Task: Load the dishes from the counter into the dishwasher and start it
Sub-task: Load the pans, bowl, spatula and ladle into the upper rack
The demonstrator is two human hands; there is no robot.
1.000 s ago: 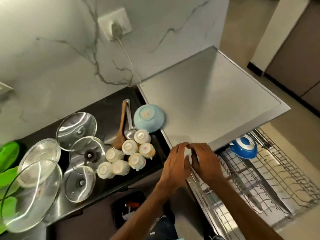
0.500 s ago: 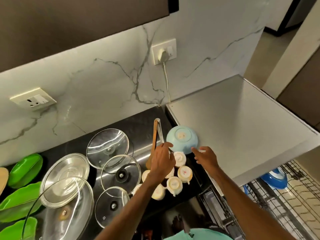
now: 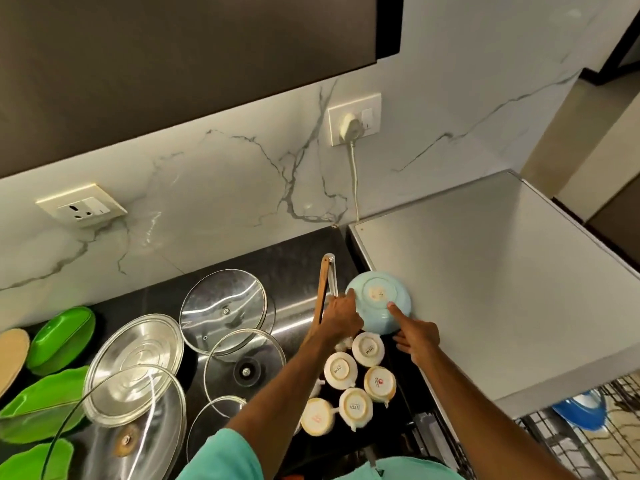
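Both my hands have moved farther out, past the cups point(image 3: 369, 348) and onto the upturned pale-blue bowl point(image 3: 377, 296) at the right end of the black counter point(image 3: 298, 265). My left hand point(image 3: 341, 318) lays straight fingers on its left rim and my right hand point(image 3: 417, 337) sets its index on the near-right rim; neither grips yet. The bowl is round, smooth and looks glazed. It could slip from my fingertips and chip the upside-down cups just near of it. The wooden spoon point(image 3: 321, 289) to the left may get knocked.
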